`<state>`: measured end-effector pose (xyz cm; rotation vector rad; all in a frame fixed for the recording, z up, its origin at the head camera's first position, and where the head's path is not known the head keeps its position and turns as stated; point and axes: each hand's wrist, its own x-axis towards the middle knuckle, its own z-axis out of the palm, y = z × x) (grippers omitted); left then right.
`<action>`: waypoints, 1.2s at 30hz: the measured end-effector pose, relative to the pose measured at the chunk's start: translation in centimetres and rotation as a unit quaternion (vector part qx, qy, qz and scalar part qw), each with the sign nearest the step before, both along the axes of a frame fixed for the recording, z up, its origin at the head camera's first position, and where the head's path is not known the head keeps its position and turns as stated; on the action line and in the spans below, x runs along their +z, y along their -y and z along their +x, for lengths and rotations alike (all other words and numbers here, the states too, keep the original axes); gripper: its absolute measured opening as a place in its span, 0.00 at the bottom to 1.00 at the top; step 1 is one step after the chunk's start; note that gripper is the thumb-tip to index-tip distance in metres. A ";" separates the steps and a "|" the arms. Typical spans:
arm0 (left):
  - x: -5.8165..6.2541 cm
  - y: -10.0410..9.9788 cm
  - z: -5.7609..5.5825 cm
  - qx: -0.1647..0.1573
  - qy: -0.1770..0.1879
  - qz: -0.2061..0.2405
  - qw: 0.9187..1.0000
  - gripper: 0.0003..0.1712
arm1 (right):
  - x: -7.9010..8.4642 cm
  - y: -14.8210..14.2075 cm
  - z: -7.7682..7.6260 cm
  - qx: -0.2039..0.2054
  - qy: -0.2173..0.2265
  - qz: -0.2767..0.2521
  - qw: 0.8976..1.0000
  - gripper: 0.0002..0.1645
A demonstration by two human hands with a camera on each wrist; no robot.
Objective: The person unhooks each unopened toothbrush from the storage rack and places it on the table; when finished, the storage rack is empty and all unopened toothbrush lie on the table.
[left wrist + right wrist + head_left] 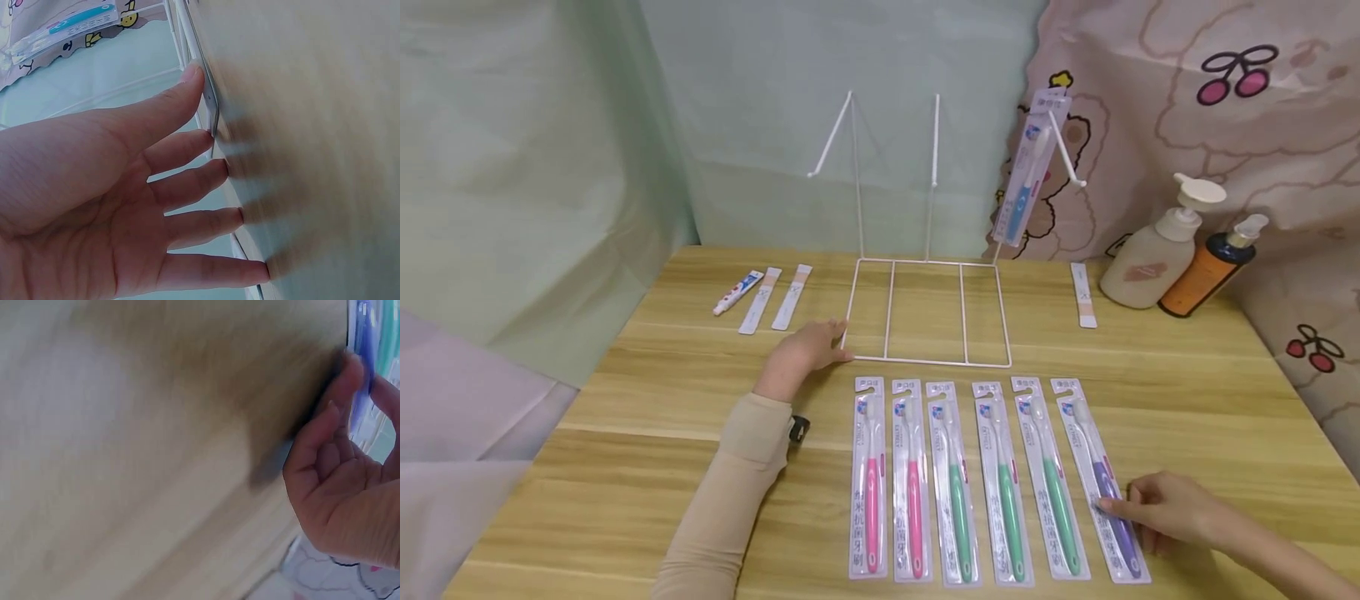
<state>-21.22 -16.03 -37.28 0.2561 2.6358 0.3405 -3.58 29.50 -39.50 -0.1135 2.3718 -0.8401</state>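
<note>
My right hand pinches the edge of a packaged purple toothbrush, thumb on its front and other fingers curled at its side. That pack lies at the right end of a row with two pink toothbrushes and three green ones, all in clear packs. At the front left corner of a white wire rack, my left hand touches the frame; the left wrist view shows its fingers fairly straight, fingertips along the wire and tabletop. A packaged blue toothbrush hangs from the rack's right hook.
Left of the rack lie a small toothpaste tube and two slim sachets. Another sachet is on the right, near a cream pump bottle and an orange spray bottle. Cloth hangs behind the wooden table.
</note>
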 end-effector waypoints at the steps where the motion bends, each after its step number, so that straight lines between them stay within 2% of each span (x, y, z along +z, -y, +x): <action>1: 0.0 0.0 0.0 -0.001 -0.001 -0.001 1.000 0.40 | -0.1 0.0 0.0 -0.003 0.014 -0.014 1.000 0.26; 4: -0.1 -0.1 -0.1 -0.001 -0.002 -0.004 1.000 0.40 | -0.3 0.0 0.0 -0.014 0.038 -0.038 0.998 0.25; 8: -0.1 -0.1 -0.1 -0.004 -0.001 -0.009 1.000 0.40 | -0.2 -0.4 -0.5 -0.006 0.042 -0.044 0.998 0.24; 13: -0.1 -0.1 -0.1 -0.001 0.001 -0.005 1.000 0.40 | 0.9 -1.1 -2.3 -0.010 0.030 -0.054 0.998 0.20; 19: -0.1 0.0 0.1 0.005 0.004 -0.006 1.000 0.40 | 3.0 -1.7 -6.2 -0.042 -0.037 -0.079 0.995 0.19; 23: -0.1 0.0 0.1 0.008 0.008 -0.003 1.000 0.40 | 3.8 -1.8 -9.0 -0.065 -0.092 -0.104 0.988 0.20; 30: -0.3 -0.2 0.0 0.000 0.001 -0.004 1.000 0.40 | 4.9 -1.2 -14.3 -0.110 -0.180 -0.151 0.966 0.25; 34: -0.3 -0.2 -0.1 0.006 0.004 -0.005 1.000 0.40 | 5.6 -0.1 -17.2 -0.144 -0.210 -0.168 0.952 0.29; 36: -0.2 -0.1 -0.1 0.007 0.005 -0.005 1.000 0.40 | 5.8 0.5 -18.5 -0.154 -0.213 -0.170 0.950 0.31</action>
